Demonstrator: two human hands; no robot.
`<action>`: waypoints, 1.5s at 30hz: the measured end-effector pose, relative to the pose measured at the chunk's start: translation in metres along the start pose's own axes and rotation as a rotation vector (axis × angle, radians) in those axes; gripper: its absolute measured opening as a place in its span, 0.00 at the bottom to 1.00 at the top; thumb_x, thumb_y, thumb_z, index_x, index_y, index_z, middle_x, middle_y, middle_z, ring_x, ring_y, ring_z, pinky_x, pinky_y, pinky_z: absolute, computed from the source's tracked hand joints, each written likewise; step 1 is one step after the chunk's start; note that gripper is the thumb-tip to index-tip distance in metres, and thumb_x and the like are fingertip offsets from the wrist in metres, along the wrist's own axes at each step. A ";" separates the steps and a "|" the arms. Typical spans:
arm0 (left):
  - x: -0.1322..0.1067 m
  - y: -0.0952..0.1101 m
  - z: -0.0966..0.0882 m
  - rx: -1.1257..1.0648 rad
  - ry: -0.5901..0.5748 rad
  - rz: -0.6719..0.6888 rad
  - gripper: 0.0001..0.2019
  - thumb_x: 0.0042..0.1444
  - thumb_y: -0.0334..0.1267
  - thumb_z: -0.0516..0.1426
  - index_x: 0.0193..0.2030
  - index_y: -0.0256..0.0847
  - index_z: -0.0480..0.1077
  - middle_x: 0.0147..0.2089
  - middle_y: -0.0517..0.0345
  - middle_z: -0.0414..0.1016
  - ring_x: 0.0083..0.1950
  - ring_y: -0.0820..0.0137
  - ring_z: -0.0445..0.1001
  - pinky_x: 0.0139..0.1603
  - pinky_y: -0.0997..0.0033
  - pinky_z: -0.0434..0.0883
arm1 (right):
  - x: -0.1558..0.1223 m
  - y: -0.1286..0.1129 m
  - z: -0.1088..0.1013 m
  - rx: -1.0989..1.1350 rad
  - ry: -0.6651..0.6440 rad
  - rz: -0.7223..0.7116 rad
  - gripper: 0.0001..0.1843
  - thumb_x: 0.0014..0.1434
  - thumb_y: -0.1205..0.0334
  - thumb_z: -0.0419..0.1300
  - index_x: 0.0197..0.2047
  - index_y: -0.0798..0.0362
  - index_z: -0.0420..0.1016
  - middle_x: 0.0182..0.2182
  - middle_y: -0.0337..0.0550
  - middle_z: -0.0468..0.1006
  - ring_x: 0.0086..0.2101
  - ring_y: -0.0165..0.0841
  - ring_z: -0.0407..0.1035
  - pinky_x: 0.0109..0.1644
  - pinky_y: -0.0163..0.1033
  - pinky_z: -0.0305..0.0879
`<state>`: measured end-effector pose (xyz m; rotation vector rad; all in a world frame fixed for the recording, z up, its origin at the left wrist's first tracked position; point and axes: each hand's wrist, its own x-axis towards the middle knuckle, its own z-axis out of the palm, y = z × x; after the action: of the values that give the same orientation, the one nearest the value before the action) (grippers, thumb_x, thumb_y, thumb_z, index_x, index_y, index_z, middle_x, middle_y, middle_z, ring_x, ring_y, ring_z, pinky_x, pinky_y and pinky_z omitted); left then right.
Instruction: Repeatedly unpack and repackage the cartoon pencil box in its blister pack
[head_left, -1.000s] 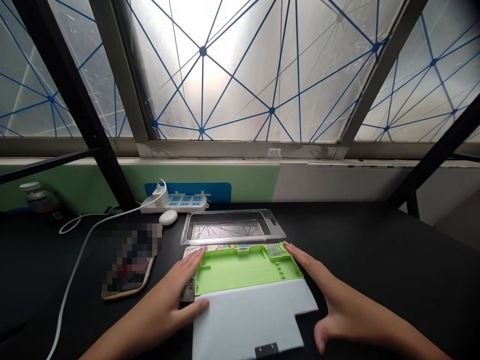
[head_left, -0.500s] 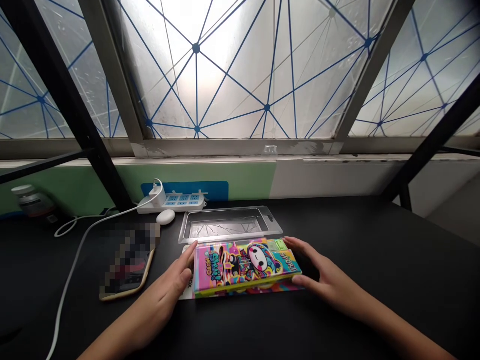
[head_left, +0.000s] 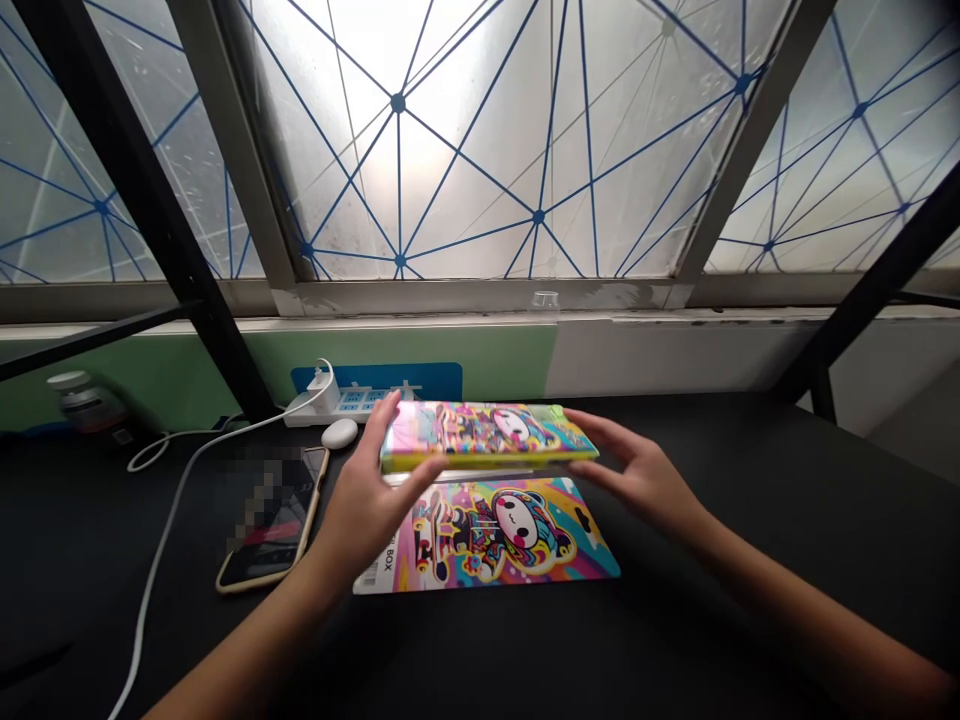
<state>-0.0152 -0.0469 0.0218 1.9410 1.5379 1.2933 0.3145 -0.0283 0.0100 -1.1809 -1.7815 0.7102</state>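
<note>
A colourful pencil box [head_left: 484,435] with a cartoon print hangs above the black desk, held level between my two hands. My left hand [head_left: 375,495] grips its left end, thumb under the front edge and fingers up behind. My right hand [head_left: 637,470] clasps the right end with fingers stretched along it. Flat on the desk below lies the printed packaging card [head_left: 487,540], showing the same cartoon figure. The clear plastic tray seen earlier is hidden behind the raised box.
A phone [head_left: 266,525] lies left of the card. A white cable [head_left: 169,530] runs to a power strip [head_left: 337,400] by the wall, with a small white case [head_left: 339,432] beside it. A jar [head_left: 79,400] stands far left. Black frame struts [head_left: 142,200] cross the window.
The open green box was shut, showing its printed lid. Both hands then lifted it off the card and up toward the wall.
</note>
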 end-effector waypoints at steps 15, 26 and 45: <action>0.027 -0.051 0.009 0.416 -0.221 0.058 0.34 0.66 0.55 0.53 0.72 0.35 0.57 0.73 0.39 0.59 0.77 0.49 0.45 0.72 0.44 0.54 | 0.022 0.044 0.040 -0.275 -0.038 -0.044 0.32 0.65 0.44 0.59 0.68 0.47 0.64 0.66 0.51 0.69 0.63 0.50 0.64 0.66 0.57 0.63; 0.026 -0.055 0.024 0.536 -0.204 0.111 0.28 0.70 0.47 0.48 0.70 0.32 0.60 0.76 0.32 0.49 0.76 0.47 0.48 0.70 0.39 0.55 | 0.016 0.035 0.041 -0.633 -0.218 -0.169 0.42 0.64 0.38 0.57 0.72 0.52 0.56 0.74 0.62 0.45 0.71 0.55 0.42 0.69 0.67 0.46; 0.051 -0.042 0.066 0.608 -0.412 0.188 0.29 0.70 0.54 0.45 0.70 0.38 0.62 0.74 0.40 0.56 0.76 0.48 0.51 0.70 0.38 0.53 | -0.009 -0.012 0.060 -0.478 -0.723 -0.315 0.51 0.57 0.33 0.63 0.74 0.50 0.53 0.72 0.57 0.54 0.69 0.56 0.48 0.71 0.64 0.42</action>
<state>0.0136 0.0311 -0.0208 2.5622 1.6747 0.4349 0.2584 -0.0413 -0.0117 -0.9487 -2.7893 0.5720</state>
